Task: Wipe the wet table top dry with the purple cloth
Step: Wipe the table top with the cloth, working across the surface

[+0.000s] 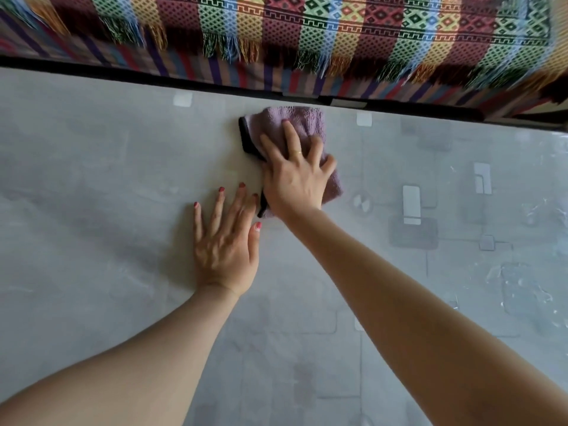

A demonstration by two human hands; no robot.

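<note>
The purple cloth (292, 124) with a black edge lies bunched on the grey table top (92, 179), near its far edge. My right hand (296, 176) presses flat on the cloth with fingers spread, covering its near part. My left hand (226, 238) rests flat on the bare table just left of the cloth, fingers apart, holding nothing. Water streaks and droplets (522, 287) glisten on the right side of the table.
A sofa with a multicoloured patterned throw (338, 32) and fringe runs along the table's far edge. The table top shows faint grey square patterns (412, 235) at the right.
</note>
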